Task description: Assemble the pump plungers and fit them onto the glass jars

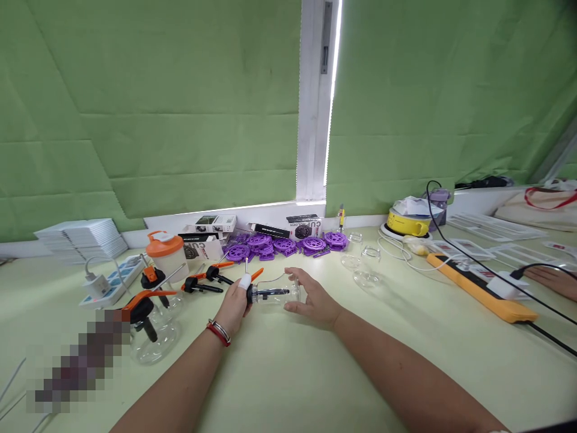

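Item: clear glass bottle point(276, 293), mid-worktop point(288, 373), lying sideways, my right hand point(313, 299) gripping its body, left hand point(235, 305) pinching its black pump cap point(250, 294); I judge skewed pressure risks slipping glass.

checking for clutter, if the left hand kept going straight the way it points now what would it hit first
Probably the purple discs by the wall. The left hand, gripping the black cap end of the clear glass bottle, points up and away across bare table. Depth is hard to judge.
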{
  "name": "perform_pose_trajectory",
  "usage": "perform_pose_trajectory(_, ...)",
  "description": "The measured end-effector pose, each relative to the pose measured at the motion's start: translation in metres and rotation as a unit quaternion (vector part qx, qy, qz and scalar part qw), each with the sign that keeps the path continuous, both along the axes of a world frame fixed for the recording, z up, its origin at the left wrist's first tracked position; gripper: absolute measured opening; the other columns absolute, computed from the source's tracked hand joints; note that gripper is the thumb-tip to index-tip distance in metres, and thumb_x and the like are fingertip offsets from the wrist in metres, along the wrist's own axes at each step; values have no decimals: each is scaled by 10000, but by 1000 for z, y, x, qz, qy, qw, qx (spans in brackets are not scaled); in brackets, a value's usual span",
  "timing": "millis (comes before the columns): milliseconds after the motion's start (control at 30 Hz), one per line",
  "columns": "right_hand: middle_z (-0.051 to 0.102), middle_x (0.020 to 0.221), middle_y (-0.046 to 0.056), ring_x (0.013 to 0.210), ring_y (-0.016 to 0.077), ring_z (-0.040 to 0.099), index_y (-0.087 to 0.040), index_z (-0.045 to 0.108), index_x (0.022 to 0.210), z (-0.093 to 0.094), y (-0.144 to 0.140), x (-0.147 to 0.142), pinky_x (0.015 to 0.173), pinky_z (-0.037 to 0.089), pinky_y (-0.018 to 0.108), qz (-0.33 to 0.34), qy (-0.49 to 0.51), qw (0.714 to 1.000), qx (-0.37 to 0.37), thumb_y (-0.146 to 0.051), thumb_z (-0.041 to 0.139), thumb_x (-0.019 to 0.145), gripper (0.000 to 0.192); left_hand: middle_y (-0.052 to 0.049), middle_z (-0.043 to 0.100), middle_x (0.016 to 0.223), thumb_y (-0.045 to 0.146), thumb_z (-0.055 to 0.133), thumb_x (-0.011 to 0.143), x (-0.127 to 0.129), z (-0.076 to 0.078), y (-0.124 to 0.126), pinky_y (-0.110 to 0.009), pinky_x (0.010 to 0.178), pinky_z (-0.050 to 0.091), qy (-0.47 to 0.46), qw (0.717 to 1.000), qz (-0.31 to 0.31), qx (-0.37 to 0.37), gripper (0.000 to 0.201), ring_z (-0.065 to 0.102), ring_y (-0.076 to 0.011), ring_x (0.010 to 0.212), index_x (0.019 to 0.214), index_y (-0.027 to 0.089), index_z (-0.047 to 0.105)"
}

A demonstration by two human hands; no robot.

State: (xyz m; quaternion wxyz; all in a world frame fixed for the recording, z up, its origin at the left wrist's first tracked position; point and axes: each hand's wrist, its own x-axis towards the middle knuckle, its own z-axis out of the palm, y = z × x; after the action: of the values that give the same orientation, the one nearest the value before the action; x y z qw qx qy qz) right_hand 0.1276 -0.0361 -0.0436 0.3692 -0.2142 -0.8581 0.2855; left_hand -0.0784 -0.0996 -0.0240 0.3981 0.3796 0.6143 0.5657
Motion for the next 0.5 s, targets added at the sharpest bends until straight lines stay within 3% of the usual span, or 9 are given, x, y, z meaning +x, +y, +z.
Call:
perform_pose_trajectory(133,455,1264,116,1008,186,507,-246,291,1302,-6,3,-3,839,449,345,17,50,986,-157,-512,577,805,633,68,395,545,624,452,767,3,-6,0,-179,361,230,18,1000,-2,-7,439,366,-71,422,678,194,455)
perform_pose_trajectory(367,561,904,21,700,123,512,-228,412,1066,-7,7,-9,645,434,274,-8,79,952,-295,-623,463,818,469,65,390,497,610,390,799,11,-12,1,-193,346,229,46,998,5,-32,423,392,-94,400,677,207,425)
perform_pose_trajectory(500,568,869,14,651,109,539,-224,457,967,-3,6,-10,553,405,226,-24,87,926,-367,-669,455,792,477,62,411,473,597,378,812,10,-15,2,-199,338,230,70,997,-8,-21,423,377,-94,377,674,203,449)
